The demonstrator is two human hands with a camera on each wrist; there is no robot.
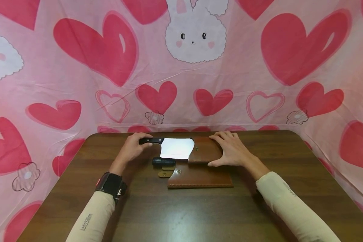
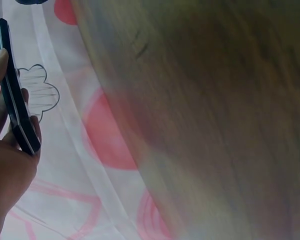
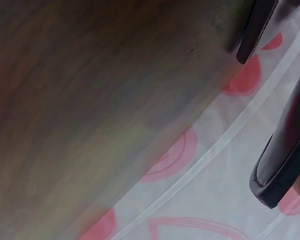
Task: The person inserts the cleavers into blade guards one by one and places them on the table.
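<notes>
In the head view my left hand (image 1: 132, 148) grips the black handle (image 1: 151, 140) of a cleaver. Its broad, shiny blade (image 1: 176, 148) points right, the far end meeting the mouth of a brown leather sheath (image 1: 205, 150); how much lies inside cannot be told. My right hand (image 1: 232, 149) holds that sheath by its right end, fingers at the upper edge and thumb at the lower corner. The left wrist view shows thumb and fingers around the cleaver handle (image 2: 15, 95). At the right edge of the right wrist view, part of the sheath (image 3: 287, 150) appears.
A second brown leather sheath (image 1: 201, 178) lies on the wooden table (image 1: 175, 215), nearer the person. A black ribbed cylindrical piece (image 1: 163, 162) sticks out at its left, beside a tan snap strap (image 1: 165, 174). Behind the table hangs a pink heart-patterned cloth (image 1: 181, 77).
</notes>
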